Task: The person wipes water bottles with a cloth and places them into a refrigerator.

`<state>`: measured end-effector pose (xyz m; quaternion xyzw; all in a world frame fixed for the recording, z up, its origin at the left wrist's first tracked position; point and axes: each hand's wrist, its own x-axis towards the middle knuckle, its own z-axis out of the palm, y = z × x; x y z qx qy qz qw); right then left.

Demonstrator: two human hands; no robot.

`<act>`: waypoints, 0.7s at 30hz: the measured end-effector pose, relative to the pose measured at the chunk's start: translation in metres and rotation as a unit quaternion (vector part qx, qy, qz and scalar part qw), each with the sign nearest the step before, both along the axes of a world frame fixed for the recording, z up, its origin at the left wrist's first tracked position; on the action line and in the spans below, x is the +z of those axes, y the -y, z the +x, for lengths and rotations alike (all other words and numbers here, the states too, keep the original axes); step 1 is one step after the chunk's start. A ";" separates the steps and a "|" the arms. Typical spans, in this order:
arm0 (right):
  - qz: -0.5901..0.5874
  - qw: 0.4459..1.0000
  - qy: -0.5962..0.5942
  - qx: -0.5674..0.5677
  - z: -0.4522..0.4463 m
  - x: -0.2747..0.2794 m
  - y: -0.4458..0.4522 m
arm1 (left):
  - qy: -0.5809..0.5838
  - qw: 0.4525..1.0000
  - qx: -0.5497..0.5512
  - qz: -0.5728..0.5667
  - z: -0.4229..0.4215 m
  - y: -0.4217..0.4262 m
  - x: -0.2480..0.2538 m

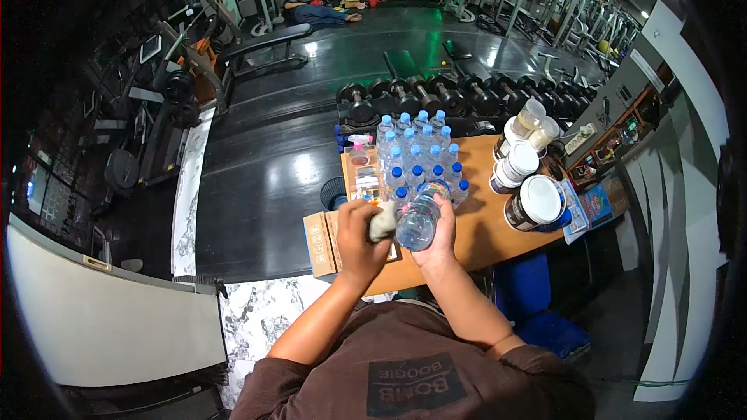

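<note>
My right hand grips a clear plastic water bottle, tilted with its base toward me. In my left hand is a bunched, pale cloth, close beside the bottle's base; whether they touch I cannot tell. Just beyond my hands, several capped water bottles stand upright in rows on the wooden table. Some caps are light blue, the nearer ones dark blue. A spray bottle with a pink top stands left of the rows.
White tubs with dark labels stand on the table's right side. A cardboard box is by the left edge, near a dark basket. Dumbbells line a rack behind the table. A blue chair is at lower right; a person lies on the far floor.
</note>
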<state>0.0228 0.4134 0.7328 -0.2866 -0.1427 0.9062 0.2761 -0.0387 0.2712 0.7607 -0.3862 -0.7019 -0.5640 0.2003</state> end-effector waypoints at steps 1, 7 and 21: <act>0.005 1.000 -0.013 0.019 0.004 0.001 -0.001 | -0.005 1.000 0.017 0.005 -0.006 0.003 0.003; 0.085 0.995 0.008 0.058 0.017 0.002 -0.007 | 0.474 0.867 -0.088 0.123 -0.019 0.022 -0.014; 0.357 0.932 0.056 -0.033 0.017 -0.013 0.053 | 0.623 0.754 -0.205 0.029 -0.072 0.074 -0.062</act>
